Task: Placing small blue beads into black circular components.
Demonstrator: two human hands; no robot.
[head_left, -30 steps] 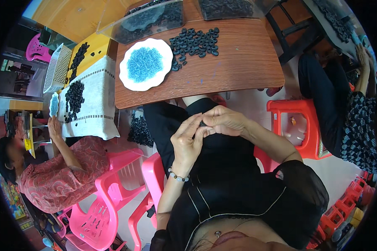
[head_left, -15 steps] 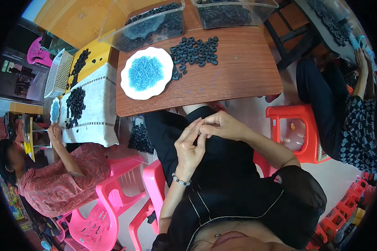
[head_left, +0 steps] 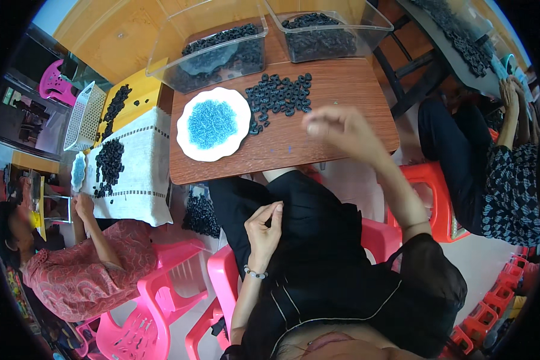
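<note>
My left hand (head_left: 264,233) is above my lap, thumb and forefinger pressed together in a pinch; whatever is between them is too small or hidden to make out. Over the table's near right part, my right hand (head_left: 346,133) is smeared by motion, so its finger closure is unclear. Close to its fingertips lies a spread of small black ring-shaped pieces (head_left: 279,93) on the brown wooden table (head_left: 222,171). Left of them stands a white scalloped plate (head_left: 192,150) holding a heap of small light-blue pieces (head_left: 212,124).
Two clear bins (head_left: 222,57) (head_left: 330,42) of black pieces stand along the table's far edge. At left, a person (head_left: 96,264) sits by a cloth-covered table (head_left: 141,162) with black pieces. Another person (head_left: 513,192) sits at right, near a red stool (head_left: 429,198). Pink chairs (head_left: 135,324) stand at lower left.
My hands were together over my lap. They have parted: the right has swung up and right over the table, while the left stays over my lap in a pinch.
</note>
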